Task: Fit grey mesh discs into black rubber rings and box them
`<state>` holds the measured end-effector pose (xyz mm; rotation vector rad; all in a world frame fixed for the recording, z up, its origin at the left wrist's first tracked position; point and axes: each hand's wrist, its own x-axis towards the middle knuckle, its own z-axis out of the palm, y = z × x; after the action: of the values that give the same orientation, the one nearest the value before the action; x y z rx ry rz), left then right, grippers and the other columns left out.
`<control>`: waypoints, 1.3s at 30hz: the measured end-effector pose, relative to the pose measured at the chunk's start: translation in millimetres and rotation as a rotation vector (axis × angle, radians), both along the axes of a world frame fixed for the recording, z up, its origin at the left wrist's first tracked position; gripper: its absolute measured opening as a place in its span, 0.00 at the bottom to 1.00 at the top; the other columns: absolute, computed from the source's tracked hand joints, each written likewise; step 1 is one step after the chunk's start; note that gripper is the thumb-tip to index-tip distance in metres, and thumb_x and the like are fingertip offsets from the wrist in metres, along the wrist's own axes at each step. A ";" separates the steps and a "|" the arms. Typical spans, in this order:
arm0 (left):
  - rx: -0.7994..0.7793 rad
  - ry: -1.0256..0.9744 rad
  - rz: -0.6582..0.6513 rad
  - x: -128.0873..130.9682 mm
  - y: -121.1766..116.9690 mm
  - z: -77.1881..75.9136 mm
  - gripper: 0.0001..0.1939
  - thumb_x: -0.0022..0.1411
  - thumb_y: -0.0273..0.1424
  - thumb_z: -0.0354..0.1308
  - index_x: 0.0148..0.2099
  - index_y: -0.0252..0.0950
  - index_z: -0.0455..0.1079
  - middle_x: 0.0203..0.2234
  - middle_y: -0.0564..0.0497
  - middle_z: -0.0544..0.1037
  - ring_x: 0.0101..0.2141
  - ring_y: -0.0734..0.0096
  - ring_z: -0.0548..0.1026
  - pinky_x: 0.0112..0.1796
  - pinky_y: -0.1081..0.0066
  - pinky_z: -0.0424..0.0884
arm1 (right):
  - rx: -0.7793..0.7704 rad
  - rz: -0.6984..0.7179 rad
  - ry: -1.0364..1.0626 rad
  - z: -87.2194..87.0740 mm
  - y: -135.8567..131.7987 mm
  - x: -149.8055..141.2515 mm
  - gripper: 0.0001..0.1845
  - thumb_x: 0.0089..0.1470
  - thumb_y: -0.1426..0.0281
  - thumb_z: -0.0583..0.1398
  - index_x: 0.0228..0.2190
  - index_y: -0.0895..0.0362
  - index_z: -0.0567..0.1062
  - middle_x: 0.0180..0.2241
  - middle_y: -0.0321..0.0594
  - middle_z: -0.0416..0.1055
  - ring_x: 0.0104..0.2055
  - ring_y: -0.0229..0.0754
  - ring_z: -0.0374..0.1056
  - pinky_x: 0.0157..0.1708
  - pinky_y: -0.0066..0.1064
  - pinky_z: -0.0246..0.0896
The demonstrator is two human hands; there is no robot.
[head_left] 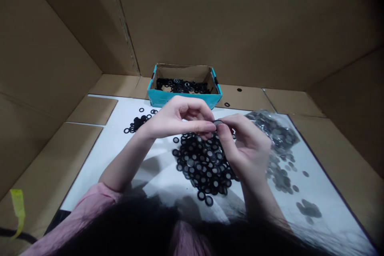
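Observation:
In the head view, my left hand (187,118) and my right hand (244,140) meet in the middle, above a pile of black rings with grey centres (207,164). Between their fingertips is a small round grey disc with a black ring (218,123). Thumb and fingers of both hands pinch it; whether the disc is seated in the ring I cannot tell. Right of my right hand lie loose grey discs (282,180) and a clear plastic bag of grey discs (279,132). Left of my left hand is a small heap of plain black rings (139,122).
A teal cardboard box (154,98) holding many black rings stands behind my hands. Everything lies on a white board (111,144) with cardboard walls (240,28) around it. One stray ring (227,105) rests near the box. Yellow tape (18,210) hangs at the lower left.

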<state>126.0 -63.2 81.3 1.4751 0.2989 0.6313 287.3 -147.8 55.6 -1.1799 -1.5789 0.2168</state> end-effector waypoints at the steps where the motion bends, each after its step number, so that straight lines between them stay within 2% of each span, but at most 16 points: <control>1: 0.021 0.012 -0.001 -0.2 0.0 -0.2 0.07 0.58 0.27 0.64 0.34 0.29 0.70 0.24 0.51 0.78 0.27 0.79 0.78 0.30 0.81 0.75 | 0.023 0.008 -0.043 0.4 1.1 0.5 0.06 0.56 0.75 0.58 0.29 0.54 0.71 0.26 0.35 0.71 0.29 0.37 0.66 0.30 0.31 0.60; 5: 0.096 0.040 0.028 0.3 -0.9 -0.9 0.06 0.61 0.27 0.60 0.35 0.29 0.70 0.25 0.52 0.76 0.27 0.81 0.77 0.31 0.82 0.75 | 0.012 0.036 -0.140 1.6 4.2 2.2 0.08 0.58 0.74 0.56 0.27 0.54 0.68 0.23 0.33 0.67 0.25 0.35 0.62 0.25 0.29 0.56; 9: 0.115 0.045 0.041 1.6 -2.0 0.2 0.05 0.61 0.26 0.60 0.33 0.29 0.68 0.23 0.54 0.75 0.25 0.82 0.75 0.28 0.84 0.73 | -0.051 0.137 -0.096 -0.1 6.0 3.7 0.13 0.61 0.73 0.53 0.24 0.55 0.65 0.21 0.32 0.62 0.23 0.32 0.58 0.22 0.27 0.52; 16: 0.077 0.157 -0.063 -2.4 0.9 1.5 0.10 0.60 0.31 0.62 0.32 0.30 0.66 0.20 0.53 0.75 0.19 0.82 0.73 0.24 0.83 0.71 | 0.010 0.161 -0.003 -4.9 7.5 3.6 0.12 0.60 0.74 0.54 0.24 0.56 0.66 0.21 0.32 0.62 0.24 0.33 0.58 0.25 0.28 0.52; 22: 0.074 0.201 -0.119 -5.8 5.4 2.8 0.09 0.61 0.28 0.60 0.30 0.30 0.66 0.17 0.55 0.72 0.18 0.81 0.72 0.23 0.82 0.69 | 0.040 0.160 -0.070 -5.6 7.3 3.9 0.10 0.58 0.77 0.55 0.25 0.56 0.66 0.22 0.33 0.63 0.25 0.33 0.59 0.26 0.28 0.54; 25: 0.140 0.223 -0.068 -5.2 7.3 0.8 0.09 0.59 0.29 0.61 0.31 0.30 0.67 0.19 0.54 0.72 0.20 0.81 0.72 0.23 0.82 0.67 | 0.037 0.157 -0.152 -6.6 10.0 5.5 0.10 0.58 0.77 0.55 0.25 0.55 0.66 0.22 0.33 0.63 0.26 0.35 0.59 0.27 0.29 0.54; 30: 0.372 0.118 0.151 1.1 6.1 -5.4 0.09 0.58 0.32 0.63 0.34 0.31 0.68 0.27 0.53 0.71 0.28 0.81 0.69 0.29 0.81 0.66 | 0.061 0.085 -0.190 -6.2 14.0 7.5 0.10 0.59 0.74 0.54 0.25 0.54 0.65 0.23 0.34 0.62 0.26 0.37 0.60 0.26 0.30 0.54; 34: 0.319 0.114 0.120 5.4 1.9 -7.7 0.09 0.63 0.34 0.58 0.37 0.32 0.67 0.28 0.53 0.72 0.29 0.79 0.73 0.30 0.79 0.69 | 0.065 0.065 -0.218 -4.7 15.1 11.0 0.11 0.60 0.74 0.53 0.25 0.54 0.65 0.23 0.35 0.63 0.27 0.37 0.60 0.27 0.31 0.54; 39: 0.260 0.107 0.098 7.9 -1.3 -9.3 0.08 0.63 0.31 0.58 0.35 0.30 0.66 0.25 0.53 0.72 0.27 0.80 0.74 0.30 0.80 0.71 | 0.063 0.100 -0.200 -5.0 15.6 14.4 0.11 0.59 0.76 0.54 0.25 0.55 0.67 0.23 0.33 0.65 0.26 0.35 0.60 0.27 0.30 0.54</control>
<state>133.9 -64.5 72.0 1.7556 0.3849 0.6903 301.7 -132.2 50.5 -1.1017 -1.8091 0.1155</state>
